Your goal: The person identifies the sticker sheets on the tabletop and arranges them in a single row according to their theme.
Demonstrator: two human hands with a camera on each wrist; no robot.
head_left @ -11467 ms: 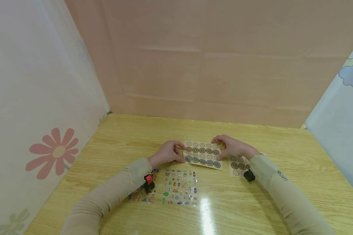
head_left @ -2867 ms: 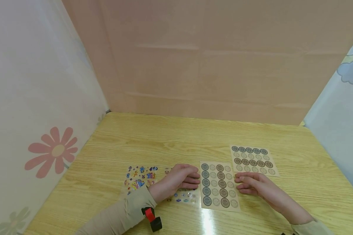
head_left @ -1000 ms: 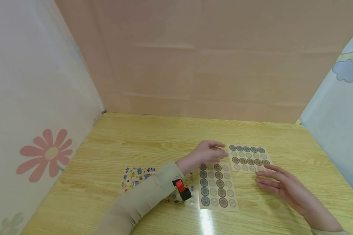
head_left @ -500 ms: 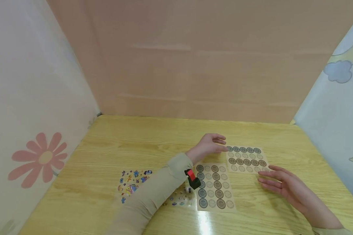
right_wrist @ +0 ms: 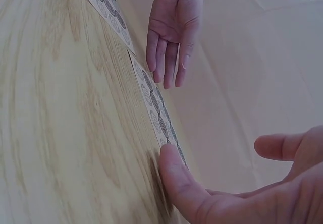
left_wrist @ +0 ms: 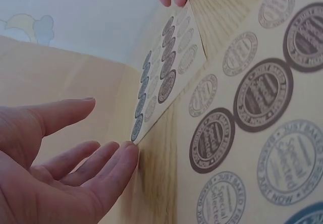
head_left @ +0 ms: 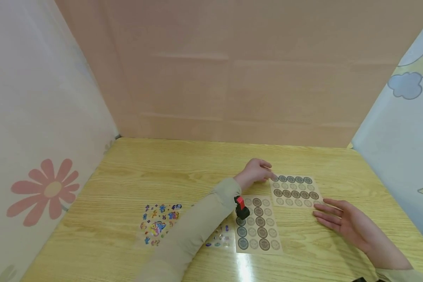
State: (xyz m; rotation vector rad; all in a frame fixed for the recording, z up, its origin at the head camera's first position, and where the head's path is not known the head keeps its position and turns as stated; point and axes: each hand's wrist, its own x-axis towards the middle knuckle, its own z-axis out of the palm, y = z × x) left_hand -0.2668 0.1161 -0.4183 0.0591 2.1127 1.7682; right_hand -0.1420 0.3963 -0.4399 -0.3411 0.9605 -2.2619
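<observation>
A landscape sheet of round "Special Selected" stickers (head_left: 296, 187) lies flat on the table. My left hand (head_left: 255, 170) reaches to its far left corner, a fingertip right at that corner and the thumb spread apart, as the left wrist view shows. At the near right corner is my right hand (head_left: 349, 221), fingers extended, with a fingertip at the sheet's edge in the right wrist view. A second, upright sheet of the same round stickers (head_left: 275, 227) lies nearer and to the left. My left sleeve and wrist camera cover part of its left side.
Left of the sheets lies a clear sheet of colourful cartoon stickers (head_left: 158, 227). Another clear sheet of small stickers (head_left: 218, 237) is partly hidden under my left forearm. A plain tan backdrop (head_left: 229, 90) rises behind the wooden table (head_left: 169, 164).
The sheet earlier held in both hands now lies upright beside the clear stickers. Both hands have left it and moved to the far sheet, the left one going farther forward and right.
</observation>
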